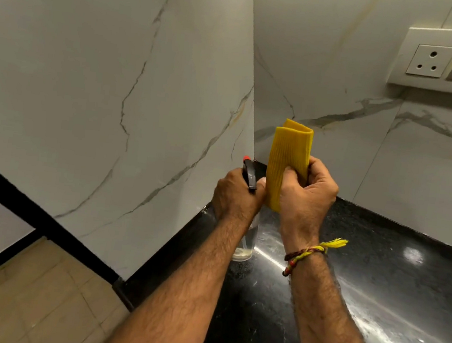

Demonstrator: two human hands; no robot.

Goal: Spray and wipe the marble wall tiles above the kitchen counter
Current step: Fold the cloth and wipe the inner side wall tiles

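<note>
The glossy white marble wall tiles with grey and gold veins [89, 76] fill most of the view, meeting at a corner above the polished black stone desk [375, 287]. The left-hand wall and the back wall both look dry from here; I cannot make out any spray film or wet streaks on them, so by my reading the job is at its opening step, with tools in hand and nothing yet applied. A cream switch plate with a three-pin socket [431, 61] sits high on the back wall to the right.

The folded yellow ribbed cloth [288, 156] stands upright in front of the corner, held above the desk. The right hand [305, 191] has its fingers and thumb curled round the cloth's lower half. Just beside it, the left hand [235, 193] is wrapped round the neck of a clear plastic spray bottle with a black trigger head and red nozzle tip [250, 174]; the bottle's base hangs close to the desk, though whether it touches is unclear.

The next move likely calls for lifting the bottle, turning the red nozzle toward a tile face and squeezing the trigger, keeping mist well away from the socket, then pressing the cloth flat against the wetted area.
</note>
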